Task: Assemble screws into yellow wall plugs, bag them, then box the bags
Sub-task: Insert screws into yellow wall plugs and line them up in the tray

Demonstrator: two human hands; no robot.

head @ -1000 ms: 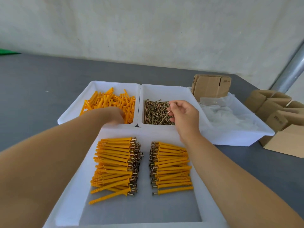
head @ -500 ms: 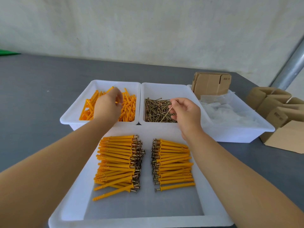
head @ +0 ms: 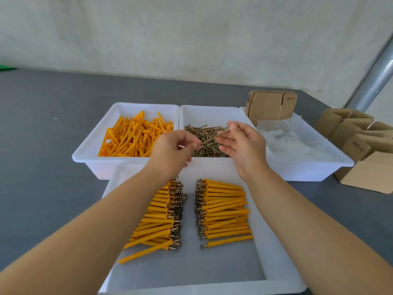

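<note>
both hands hang in the air above the near rim of the screw tray [head: 212, 112], close together but not touching. the right hand [head: 244, 145] pinches one screw [head: 214, 137] between thumb and forefinger at its far end, the other fingers relaxed and spread; the screw slants down and left toward the left hand [head: 172, 152]. the left hand's grip is curled, thumb and forefinger pressed together at the screw's near tip; whether it holds a plug cannot be told, since the fingers hide it.

just left of the left hand sits the tray of loose yellow wall plugs [head: 136, 135], its right rim touching the screw tray's left rim. under the right hand lies the heap of loose screws [head: 204, 143]. right of the right hand a third white tray [head: 319, 167] holds clear plastic bags [head: 291, 143] and folded cardboard [head: 270, 105] at its far end. beyond that tray's right edge stand small cardboard boxes [head: 357, 143].

below the wrists, a large near tray [head: 282, 258] carries two rows of assembled plugs, the left row [head: 161, 218] and the right row [head: 225, 211], screw heads facing an open lane between them. bare grey table [head: 42, 145] stretches wide to the left of the left forearm.
</note>
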